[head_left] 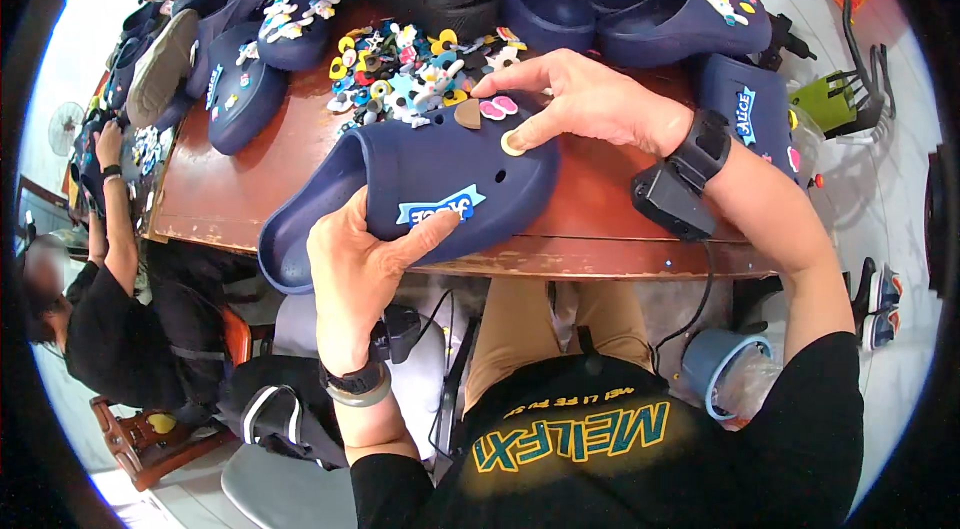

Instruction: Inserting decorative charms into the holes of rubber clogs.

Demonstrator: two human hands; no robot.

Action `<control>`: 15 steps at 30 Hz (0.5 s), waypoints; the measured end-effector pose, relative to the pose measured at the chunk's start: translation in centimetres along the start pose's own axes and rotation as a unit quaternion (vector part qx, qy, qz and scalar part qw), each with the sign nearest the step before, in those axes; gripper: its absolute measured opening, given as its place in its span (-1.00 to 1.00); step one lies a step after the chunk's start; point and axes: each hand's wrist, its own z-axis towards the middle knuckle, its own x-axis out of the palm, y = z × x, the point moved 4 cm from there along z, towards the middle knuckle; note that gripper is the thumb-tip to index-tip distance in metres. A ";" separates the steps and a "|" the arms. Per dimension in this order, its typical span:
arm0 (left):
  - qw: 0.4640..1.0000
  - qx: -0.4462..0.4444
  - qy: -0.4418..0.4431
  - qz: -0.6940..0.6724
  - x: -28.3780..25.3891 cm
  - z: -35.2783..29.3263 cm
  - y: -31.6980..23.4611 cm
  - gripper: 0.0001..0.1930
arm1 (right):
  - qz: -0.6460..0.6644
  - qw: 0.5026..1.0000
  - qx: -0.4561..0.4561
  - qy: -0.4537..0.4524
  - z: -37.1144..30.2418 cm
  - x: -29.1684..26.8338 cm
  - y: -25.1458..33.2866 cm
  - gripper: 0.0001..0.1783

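A navy foam clog [420, 151] is held tilted over the table's front edge. My left hand [362, 254] is closed on its near side, with a finger across a blue name-banner charm [440, 206]. Around the toe my right hand [585, 104] is closed, its thumb pressing a round pale-yellow charm [511, 142]; its index finger reaches over the far side and the other fingers are hidden. Beside that thumb sit a pink charm [498, 107] and a brown charm [468, 114]. One bare hole shows on the toe.
Loose shoe charms [400, 69] lie piled behind the clog. More navy clogs [685, 19] crowd the table's back and both sides. A co-worker [130, 329] sits at the left. On the floor at right stands a blue bucket [712, 354]. A cable [700, 304] hangs from my right wrist device.
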 end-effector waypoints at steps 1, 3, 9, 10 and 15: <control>1.000 -0.009 0.003 -0.005 0.1 0.0 0.0 -0.68 | 0.007 1.000 -0.010 0.000 -0.3 0.0 0.1 -0.42; 1.000 -0.011 0.004 0.007 -0.3 -0.1 0.0 -0.68 | 0.014 1.000 -0.024 -0.003 -0.9 0.1 1.6 -0.50; 1.000 -0.010 -0.002 -0.030 0.1 -0.3 0.1 -0.69 | -0.549 0.811 -0.116 -0.162 -5.0 -2.9 -0.8 -0.90; 0.999 -0.015 0.002 -0.036 0.1 -0.2 0.1 -0.69 | -0.541 0.816 -0.114 -0.166 -5.5 -2.5 -1.6 -0.89; 1.000 -0.023 -0.003 -0.014 -0.2 -0.3 0.3 -0.68 | -0.532 0.823 -0.111 -0.166 -6.2 -1.6 -2.6 -0.90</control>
